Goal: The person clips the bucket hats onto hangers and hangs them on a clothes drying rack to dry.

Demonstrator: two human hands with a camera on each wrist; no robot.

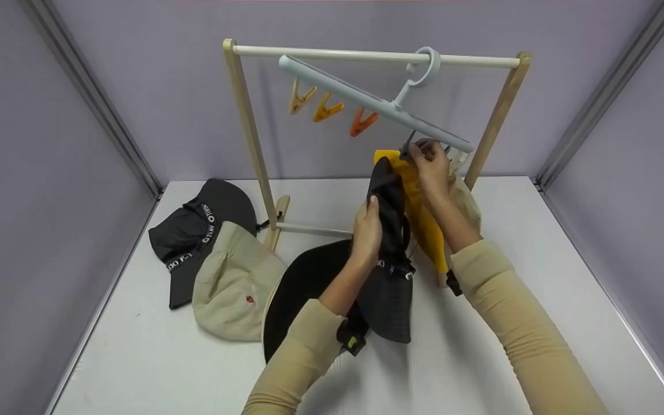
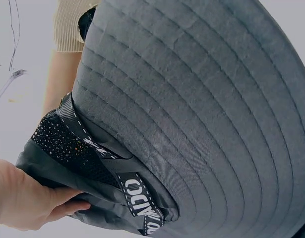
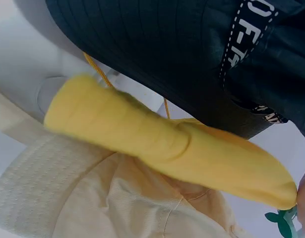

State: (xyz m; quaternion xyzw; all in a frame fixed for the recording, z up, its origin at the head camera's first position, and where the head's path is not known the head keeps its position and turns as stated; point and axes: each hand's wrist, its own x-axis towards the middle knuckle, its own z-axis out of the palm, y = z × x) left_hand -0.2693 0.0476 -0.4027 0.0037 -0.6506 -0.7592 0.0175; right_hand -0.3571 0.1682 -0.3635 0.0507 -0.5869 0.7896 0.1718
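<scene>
My left hand point(image 1: 368, 230) grips the crown of a black brimmed hat point(image 1: 387, 300), holding it upright under the hanger. In the left wrist view its stitched brim and lettered band fill much of the picture. My right hand point(image 1: 431, 164) pinches a dark grey clothespin point(image 1: 406, 153) below the right part of the pale blue hanger point(image 1: 343, 89). Just behind the black hat hangs a yellow hat point(image 1: 424, 230). A beige hat point(image 1: 470, 202) is partly hidden by my right forearm. In the right wrist view a green leaf-shaped piece point(image 3: 281, 220) shows beside my fingertips.
Beige, yellow and orange clothespins point(image 1: 362, 122) hang on the hanger's left part. The hanger hooks over the rack's white bar point(image 1: 332, 55). On the table's left lie another black lettered hat point(image 1: 182, 233), a beige hat point(image 1: 231, 288) and a black-lined hat point(image 1: 303, 282).
</scene>
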